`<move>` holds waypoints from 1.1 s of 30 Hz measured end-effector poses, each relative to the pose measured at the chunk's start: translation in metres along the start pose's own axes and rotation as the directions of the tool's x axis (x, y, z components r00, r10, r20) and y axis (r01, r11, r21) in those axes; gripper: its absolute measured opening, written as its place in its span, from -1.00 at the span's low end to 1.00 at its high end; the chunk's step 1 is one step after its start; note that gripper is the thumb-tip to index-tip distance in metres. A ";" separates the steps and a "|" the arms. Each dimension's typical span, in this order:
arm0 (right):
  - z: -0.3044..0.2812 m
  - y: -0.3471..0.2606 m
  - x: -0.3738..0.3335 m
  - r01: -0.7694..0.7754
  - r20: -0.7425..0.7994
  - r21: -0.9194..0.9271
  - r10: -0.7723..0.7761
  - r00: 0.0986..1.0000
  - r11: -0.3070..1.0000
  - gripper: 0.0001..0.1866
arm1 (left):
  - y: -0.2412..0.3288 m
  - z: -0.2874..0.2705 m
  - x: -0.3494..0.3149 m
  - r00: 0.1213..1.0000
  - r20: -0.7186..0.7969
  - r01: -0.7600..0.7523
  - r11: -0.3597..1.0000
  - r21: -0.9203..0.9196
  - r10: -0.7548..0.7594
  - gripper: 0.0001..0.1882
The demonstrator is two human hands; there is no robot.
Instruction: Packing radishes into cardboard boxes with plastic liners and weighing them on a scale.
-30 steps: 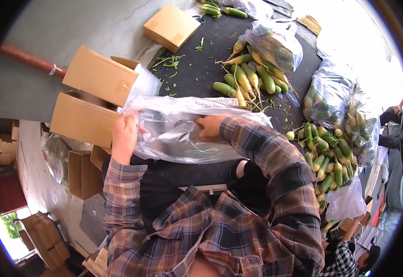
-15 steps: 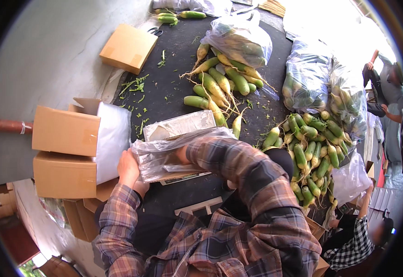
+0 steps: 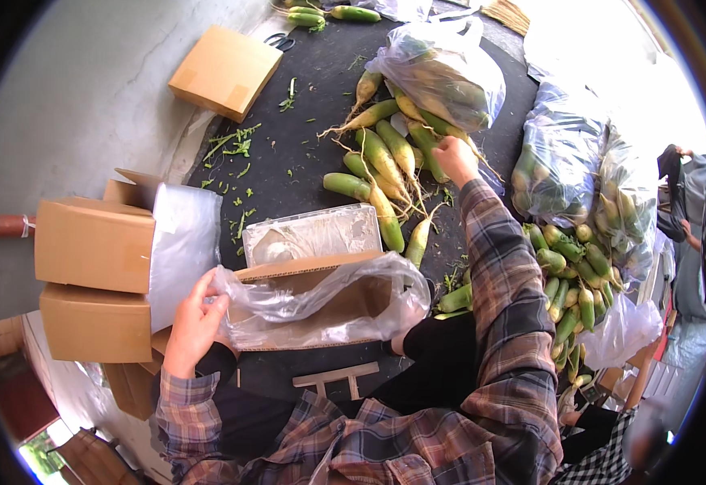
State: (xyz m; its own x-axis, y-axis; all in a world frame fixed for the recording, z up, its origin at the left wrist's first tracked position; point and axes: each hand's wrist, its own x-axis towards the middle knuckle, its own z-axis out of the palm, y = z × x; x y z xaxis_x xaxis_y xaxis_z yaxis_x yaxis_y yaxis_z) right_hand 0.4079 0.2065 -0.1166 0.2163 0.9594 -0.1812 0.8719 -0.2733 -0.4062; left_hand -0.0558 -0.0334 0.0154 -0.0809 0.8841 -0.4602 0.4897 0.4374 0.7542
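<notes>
A clear plastic bag lies draped over an open brown cardboard box at the centre, its left edge pinched by the left hand. At nine o'clock stand two stacked brown cartons, the upper one lined with silvery plastic. A flat brown box lies at eleven o'clock. Clear bags stuffed with green-and-white radishes sit at one o'clock and three o'clock.
</notes>
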 end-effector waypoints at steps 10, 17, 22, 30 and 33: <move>0.090 0.041 0.046 -0.168 -0.140 -0.465 0.116 0.983 0.869 -0.33 | 0.032 0.006 0.010 0.998 0.061 0.011 0.974 0.226 -0.025 -0.46; 0.058 0.047 0.045 -0.385 0.359 0.307 0.269 0.894 0.870 -0.46 | 0.032 0.004 0.010 0.996 0.071 0.034 0.969 0.245 -0.053 -0.48; -0.003 0.064 -0.020 -0.599 0.681 0.602 0.053 0.731 0.528 -0.59 | 0.022 0.005 0.011 0.998 0.068 -0.001 0.972 0.236 -0.015 -0.49; -0.086 0.001 -0.133 -0.486 0.461 0.863 -0.601 0.653 0.134 -0.21 | 0.012 0.005 -0.005 0.998 0.040 -0.053 0.960 0.276 0.044 -0.47; -0.109 -0.036 -0.154 -0.470 0.391 0.881 -0.648 0.654 0.057 -0.20 | -0.013 0.006 0.001 0.989 0.008 -0.145 0.946 0.291 0.149 -0.46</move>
State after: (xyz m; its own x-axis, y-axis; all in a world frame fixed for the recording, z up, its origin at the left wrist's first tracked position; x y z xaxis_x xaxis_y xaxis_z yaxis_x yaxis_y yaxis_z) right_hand 0.3909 0.0762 0.0232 -0.5950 0.7770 -0.2056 -0.4391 -0.5285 -0.7266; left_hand -0.0565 -0.0394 0.0027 0.0001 0.9382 -0.3461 0.7276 0.2373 0.6436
